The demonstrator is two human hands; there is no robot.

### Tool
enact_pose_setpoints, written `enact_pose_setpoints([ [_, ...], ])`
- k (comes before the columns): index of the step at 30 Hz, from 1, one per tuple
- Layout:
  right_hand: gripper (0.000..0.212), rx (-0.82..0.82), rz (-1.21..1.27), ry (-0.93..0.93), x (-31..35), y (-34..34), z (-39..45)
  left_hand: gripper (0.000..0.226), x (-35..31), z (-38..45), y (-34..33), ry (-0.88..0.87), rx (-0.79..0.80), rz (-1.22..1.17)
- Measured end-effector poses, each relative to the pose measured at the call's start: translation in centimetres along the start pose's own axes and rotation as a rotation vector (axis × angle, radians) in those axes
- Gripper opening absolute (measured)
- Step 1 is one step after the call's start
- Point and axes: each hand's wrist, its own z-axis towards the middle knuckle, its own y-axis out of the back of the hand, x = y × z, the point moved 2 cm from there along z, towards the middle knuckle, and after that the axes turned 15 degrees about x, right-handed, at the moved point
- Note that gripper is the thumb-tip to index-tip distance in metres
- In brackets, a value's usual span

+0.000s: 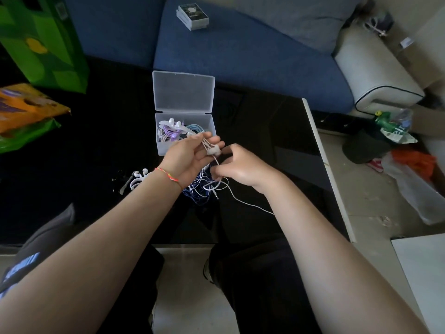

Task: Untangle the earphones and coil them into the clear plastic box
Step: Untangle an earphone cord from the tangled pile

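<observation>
The clear plastic box (pixel 160 143) stands on the black table with its lid (pixel 183 91) open; purple, white and pale blue earphones are coiled inside. Just in front of it, my left hand (pixel 190 160), palm up, holds the buds of white earphones (pixel 213 150). My right hand (pixel 240 167) pinches the white cable below the buds. The cable hangs in loops over a tangle of blue and white wires (pixel 202 189) on the table and trails off to the right. White ear hooks (pixel 136 180) lie left of my left wrist.
The black table (pixel 277 141) has a white right edge. Green and orange bags (pixel 36 68) sit at its left. A blue sofa (pixel 240 51) with a small grey box (pixel 192 16) lies beyond. Clutter covers the floor at right.
</observation>
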Motion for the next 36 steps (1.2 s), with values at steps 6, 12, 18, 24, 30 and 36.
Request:
enact_pose_setpoints([
  [6, 0.012, -0.007, 0.139, 0.075, -0.3, 0.4, -0.5, 0.027, -0.2, -0.3, -0.1, 0.040, -0.033, -0.006],
  [12, 0.018, -0.143, -0.023, 0.075, 0.1, 1.0, -0.8, 0.026, -0.1, -0.2, -0.4, 0.052, -0.033, 0.131],
  [18, 0.026, -0.132, -0.185, 0.128, 0.4, 0.7, -0.7, 0.024, -0.1, -0.3, -0.3, 0.024, -0.003, 0.229],
  [24, 0.024, -0.288, -0.180, 0.137, 0.7, 1.8, -1.5, 0.025, 0.0, -0.5, -0.7, 0.101, 0.050, 0.670],
  [30, 0.016, -0.316, -0.009, 0.158, 0.1, 3.0, -2.2, 0.027, 0.6, -0.8, -1.1, 0.233, 0.277, 0.703],
  [36, 0.013, -0.472, 0.032, 0.213, -0.5, 3.9, -2.3, 0.027, 0.1, -1.2, -1.8, 0.230, 0.481, 0.291],
])
